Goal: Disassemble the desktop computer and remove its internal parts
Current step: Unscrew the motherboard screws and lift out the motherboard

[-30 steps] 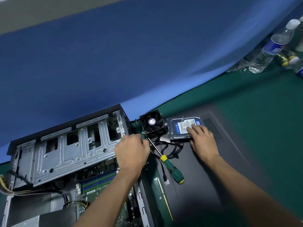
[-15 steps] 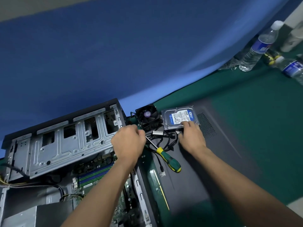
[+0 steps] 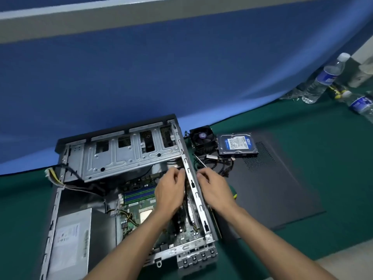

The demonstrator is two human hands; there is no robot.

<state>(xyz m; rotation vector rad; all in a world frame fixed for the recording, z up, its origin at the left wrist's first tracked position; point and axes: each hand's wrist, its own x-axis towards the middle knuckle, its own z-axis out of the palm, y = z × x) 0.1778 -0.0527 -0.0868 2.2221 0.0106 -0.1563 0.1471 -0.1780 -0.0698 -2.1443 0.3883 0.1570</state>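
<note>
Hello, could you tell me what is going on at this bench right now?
A person is taking apart a desktop computer case that lies open on the green table. The left hand reaches inside beside the case's right side rail, and the right hand is just outside it; whether either grips anything is unclear. The hard drive and cooling fan are already out, near the removed side panel. The power supply and motherboard remain inside.
</note>
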